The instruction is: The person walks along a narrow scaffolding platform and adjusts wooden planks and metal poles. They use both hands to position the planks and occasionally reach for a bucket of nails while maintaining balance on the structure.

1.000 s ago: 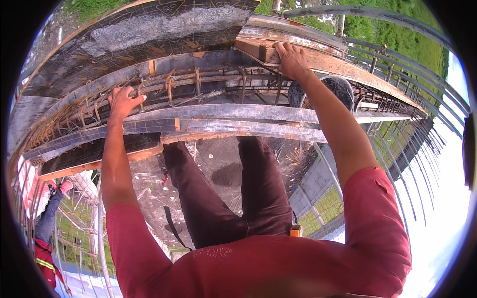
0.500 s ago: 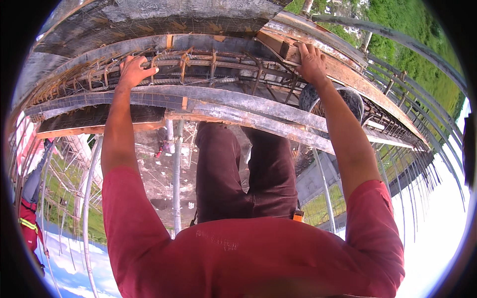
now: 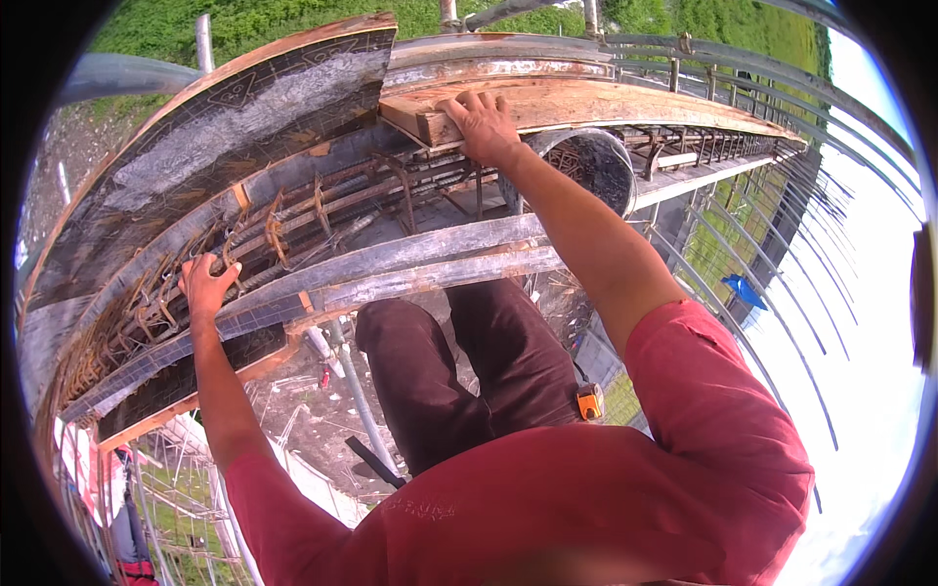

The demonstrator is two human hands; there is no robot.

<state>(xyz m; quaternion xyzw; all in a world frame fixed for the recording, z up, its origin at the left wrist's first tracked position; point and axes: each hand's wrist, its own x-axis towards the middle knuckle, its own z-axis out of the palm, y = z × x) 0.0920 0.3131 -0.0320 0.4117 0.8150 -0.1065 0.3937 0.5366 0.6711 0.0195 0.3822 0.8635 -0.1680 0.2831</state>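
My left hand (image 3: 203, 285) is curled over a steel reinforcing bar in the rusty rebar cage (image 3: 274, 230), with its thumb pointing out to the right. The cage lies inside a long formwork trough, between a grey near side board (image 3: 420, 259) and a dark plywood panel (image 3: 254, 107) on the far side. My right hand (image 3: 483, 125) grips the end of a timber beam (image 3: 606, 105) on the far edge, its fingers bent over the wood. Just beside my right wrist, a dirty dark bucket (image 3: 586, 168) lies tipped on its side over the trough. The undersides of both hands are hidden.
Metal scaffold pipes (image 3: 752, 83) run along the far right, with thin upright bars below them. Under my legs (image 3: 469, 371), debris-strewn ground (image 3: 313, 430) shows far down. An orange tape measure (image 3: 590, 401) hangs at my right hip. Another person's clothing shows at the lower left.
My view has swung to the right, so the trough now slants down to the left. My left hand stays at the rebar and my right hand at the timber end.
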